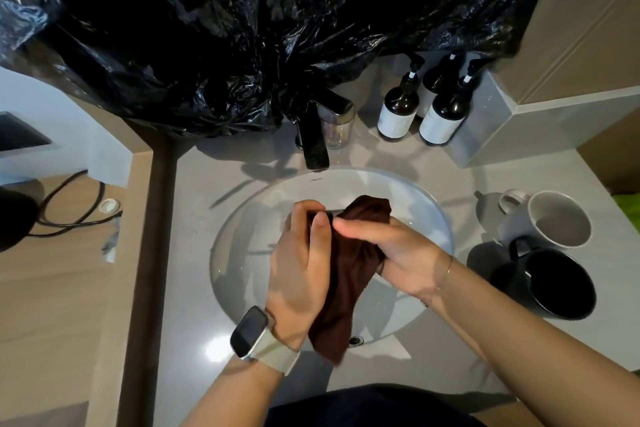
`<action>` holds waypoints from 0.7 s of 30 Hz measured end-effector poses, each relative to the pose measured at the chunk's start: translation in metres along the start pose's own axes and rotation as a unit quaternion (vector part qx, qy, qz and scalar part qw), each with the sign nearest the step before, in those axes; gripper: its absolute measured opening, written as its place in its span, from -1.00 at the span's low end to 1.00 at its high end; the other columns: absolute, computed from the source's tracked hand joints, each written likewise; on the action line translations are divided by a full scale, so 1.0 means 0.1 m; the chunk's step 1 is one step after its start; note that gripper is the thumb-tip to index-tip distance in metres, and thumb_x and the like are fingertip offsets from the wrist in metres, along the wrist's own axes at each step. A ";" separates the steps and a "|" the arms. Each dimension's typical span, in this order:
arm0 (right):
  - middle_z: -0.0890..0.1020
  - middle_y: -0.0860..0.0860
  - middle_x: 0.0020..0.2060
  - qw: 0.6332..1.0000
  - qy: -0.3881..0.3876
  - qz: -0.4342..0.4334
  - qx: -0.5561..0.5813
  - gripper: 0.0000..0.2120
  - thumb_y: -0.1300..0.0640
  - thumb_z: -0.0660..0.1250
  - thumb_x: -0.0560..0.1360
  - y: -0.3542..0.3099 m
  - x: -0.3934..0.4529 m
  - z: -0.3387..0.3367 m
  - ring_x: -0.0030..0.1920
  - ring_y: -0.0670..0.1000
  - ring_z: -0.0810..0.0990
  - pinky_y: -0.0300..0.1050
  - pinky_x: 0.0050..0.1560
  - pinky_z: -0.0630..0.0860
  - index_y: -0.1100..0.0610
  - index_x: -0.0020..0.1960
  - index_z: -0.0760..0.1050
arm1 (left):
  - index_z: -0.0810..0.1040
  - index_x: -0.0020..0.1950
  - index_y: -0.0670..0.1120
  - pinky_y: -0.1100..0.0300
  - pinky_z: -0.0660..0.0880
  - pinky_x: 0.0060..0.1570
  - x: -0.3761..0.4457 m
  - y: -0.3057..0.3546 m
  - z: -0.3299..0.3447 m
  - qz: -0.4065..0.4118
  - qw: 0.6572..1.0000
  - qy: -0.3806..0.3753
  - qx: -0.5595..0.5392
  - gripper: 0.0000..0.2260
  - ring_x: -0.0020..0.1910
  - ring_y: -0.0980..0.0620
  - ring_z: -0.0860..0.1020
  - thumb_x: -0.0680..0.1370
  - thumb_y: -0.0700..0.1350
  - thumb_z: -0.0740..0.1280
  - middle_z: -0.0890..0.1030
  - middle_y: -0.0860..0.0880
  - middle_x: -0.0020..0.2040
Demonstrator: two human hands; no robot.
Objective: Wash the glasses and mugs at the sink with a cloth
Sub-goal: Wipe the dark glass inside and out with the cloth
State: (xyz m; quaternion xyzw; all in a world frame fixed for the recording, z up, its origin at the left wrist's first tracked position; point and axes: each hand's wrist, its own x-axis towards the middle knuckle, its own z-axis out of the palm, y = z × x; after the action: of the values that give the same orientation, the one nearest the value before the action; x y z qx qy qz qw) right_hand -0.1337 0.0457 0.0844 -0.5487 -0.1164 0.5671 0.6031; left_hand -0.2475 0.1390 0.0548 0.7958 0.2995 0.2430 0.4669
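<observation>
step in hand: looked like wringing or bunching up the dark brown cloth (349, 270) over the round white sink basin (235, 253), getting it ready to wipe with. That's my read, not a sure thing.

doing it well: I'd have kept the cloth low over the basin so drips stayed off the grey stone counter (398, 156), and twisted with both hands in opposite directions rather than just squeezing. No water was showing from the dark faucet spout (313, 142), so if it was dry it'd need wetting first.

left hand (301, 260): fingers curled in, wrapped around the upper part of the cloth, thumb lying along it. Something small and dark showed just past the knuckles; couldn't tell what.

right hand (388, 250): clamped on the cloth's middle, fingers together and closed around the fabric, thumb pointing toward the other hand. The two hands were just about touching.

cloth: its loose tail hung down toward the near rim of the basin.

mugs: grey ceramic mug (550, 218) and black ceramic mug (554, 282) sat upright on the counter, right of the basin, close beside each other, untouched.

glass: a clear tumbler (337, 130) stood behind the faucet, well apart from both hands.
</observation>
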 end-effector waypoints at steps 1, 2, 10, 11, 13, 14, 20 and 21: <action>0.59 0.22 -0.12 1.000 -0.001 -0.024 -0.014 -0.55 0.06 0.52 0.33 0.03 0.00 0.00 -0.06 0.16 0.58 -0.02 -0.05 0.44 0.37 0.04 0.55 | 0.45 0.06 0.05 0.30 0.42 -0.01 0.00 0.01 -0.01 -0.007 1.000 0.002 -0.023 -0.71 -0.02 0.12 0.55 0.62 0.14 0.01 0.57 0.10 -0.09; 0.61 0.21 -0.17 0.997 0.011 -0.064 -0.032 -0.64 0.15 0.53 0.35 0.08 -0.01 -0.01 -0.11 0.13 0.60 -0.05 -0.07 0.47 0.39 -0.01 0.56 | 0.47 0.05 0.03 0.33 0.42 -0.03 0.03 0.05 -0.02 -0.037 0.998 0.001 -0.059 -0.71 -0.05 0.13 0.55 0.64 0.12 0.01 0.58 0.09 -0.11; 0.66 0.22 -0.23 0.998 -0.009 -0.064 -0.029 -0.71 0.20 0.46 0.41 0.01 -0.01 -0.04 -0.25 0.02 0.63 -0.24 -0.29 0.52 0.46 -0.07 0.57 | 0.46 0.04 0.03 0.08 0.52 -0.03 -0.02 0.11 0.01 -0.041 0.996 0.008 -0.077 -0.71 -0.08 0.04 0.59 0.66 0.11 0.00 0.62 0.01 -0.12; 0.64 0.26 -0.09 0.999 -0.020 -0.005 0.026 -0.60 0.13 0.44 0.40 -0.02 0.00 -0.06 -0.10 0.09 0.64 -0.16 -0.16 0.57 0.43 0.08 0.55 | 0.44 0.09 0.05 0.15 0.47 -0.01 -0.04 0.05 0.01 0.023 1.000 0.009 -0.010 -0.72 -0.06 0.07 0.56 0.64 0.13 0.00 0.59 0.03 -0.07; 0.59 0.26 0.02 0.998 -0.012 0.028 0.051 -0.49 0.08 0.46 0.38 -0.02 0.01 -0.09 0.04 0.16 0.60 -0.04 0.03 0.52 0.38 0.20 0.51 | 0.42 0.16 0.06 0.22 0.44 0.01 -0.01 -0.03 0.03 0.062 0.998 -0.006 0.031 -0.71 0.00 0.10 0.53 0.62 0.14 0.01 0.56 0.05 0.01; 0.59 0.25 -0.04 1.000 -0.005 -0.004 0.020 -0.52 0.09 0.48 0.37 0.01 0.01 -0.09 -0.01 0.16 0.60 -0.02 0.00 0.50 0.39 0.15 0.52 | 0.43 0.15 0.08 0.22 0.46 0.02 0.01 -0.05 0.02 0.050 0.999 -0.018 -0.012 -0.72 0.01 0.10 0.54 0.63 0.14 0.02 0.56 0.07 0.01; 0.73 -0.01 -0.23 0.951 0.068 -0.194 -0.229 -0.85 0.24 0.58 0.32 0.24 -0.05 0.01 -0.17 -0.03 0.70 -0.13 -0.05 0.60 0.14 -0.14 0.66 | 0.69 -0.05 0.06 0.22 0.31 -0.42 0.15 0.13 -0.07 -0.277 0.913 -0.137 -0.267 -0.46 -0.37 0.10 0.51 0.67 0.22 -0.06 0.68 -0.01 -0.21; 0.71 0.02 -0.27 0.968 0.059 -0.179 -0.164 -0.87 0.26 0.56 0.34 0.21 -0.05 0.02 -0.22 -0.03 0.68 -0.17 -0.13 0.59 0.21 -0.15 0.64 | 0.64 -0.03 0.04 0.23 0.41 -0.34 0.11 0.14 -0.06 -0.249 0.939 -0.080 -0.224 -0.54 -0.30 0.13 0.57 0.68 0.17 0.00 0.68 0.03 -0.18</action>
State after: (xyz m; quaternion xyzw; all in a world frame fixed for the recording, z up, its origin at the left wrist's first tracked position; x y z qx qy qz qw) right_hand -0.1485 0.0378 0.0710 -0.6432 -0.2684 0.3895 0.6021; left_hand -0.2401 0.1446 0.0712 0.5870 0.3874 0.1152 0.7015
